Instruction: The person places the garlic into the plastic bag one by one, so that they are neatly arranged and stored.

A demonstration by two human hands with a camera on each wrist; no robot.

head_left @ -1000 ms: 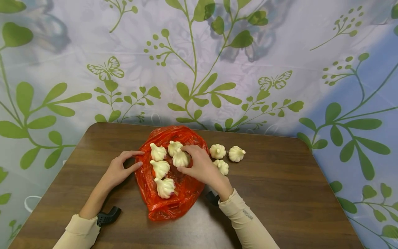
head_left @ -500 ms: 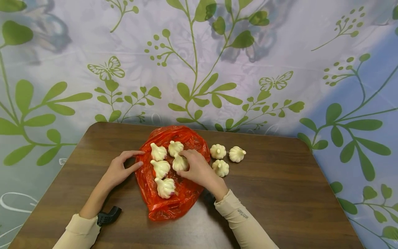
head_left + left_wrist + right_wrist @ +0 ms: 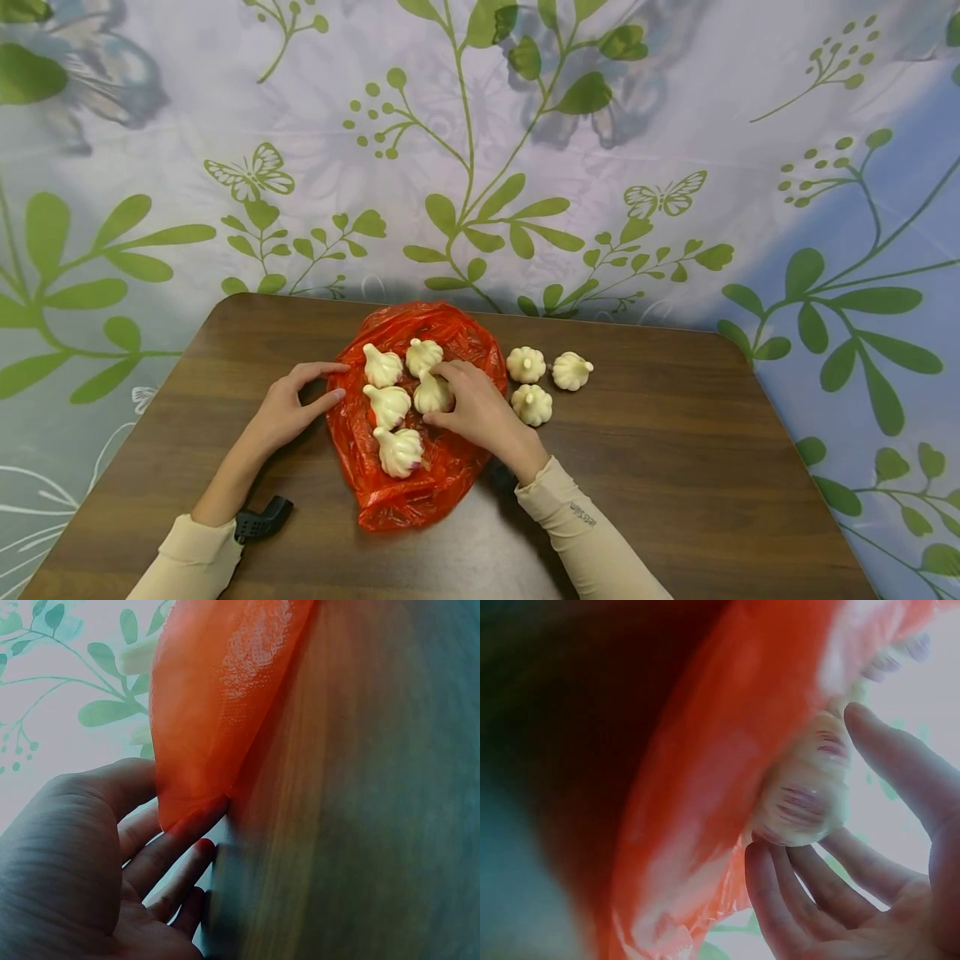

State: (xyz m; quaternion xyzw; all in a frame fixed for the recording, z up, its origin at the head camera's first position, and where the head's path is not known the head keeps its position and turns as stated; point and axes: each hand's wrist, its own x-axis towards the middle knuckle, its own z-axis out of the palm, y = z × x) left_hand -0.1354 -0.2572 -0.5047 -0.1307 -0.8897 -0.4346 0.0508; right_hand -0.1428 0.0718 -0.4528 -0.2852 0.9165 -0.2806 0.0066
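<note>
A red plastic bag (image 3: 420, 504) lies flattened on the table, with several garlic bulbs on top of it. My right hand (image 3: 483, 412) holds one garlic bulb (image 3: 432, 394) between thumb and fingers, low over the bag or resting on it. In the right wrist view that bulb (image 3: 802, 802) shows purple streaks, and fingers curve around its side. My left hand (image 3: 288, 408) touches the bag's left edge with index finger and thumb spread apart. In the left wrist view some fingertips show behind the bag's edge (image 3: 217, 697). A column of bulbs (image 3: 387, 406) stands on the bag's left half.
Right of the bag, three garlic bulbs (image 3: 532, 405) sit on the brown wooden table (image 3: 652, 467). A patterned cloth backdrop (image 3: 480, 158) hangs behind the table's far edge. A black wrist mount (image 3: 264, 518) sticks out at my left wrist.
My right hand has moved slightly left and down with the garlic bulb, bringing it lower on the bag. My left hand has stayed at the bag's edge.
</note>
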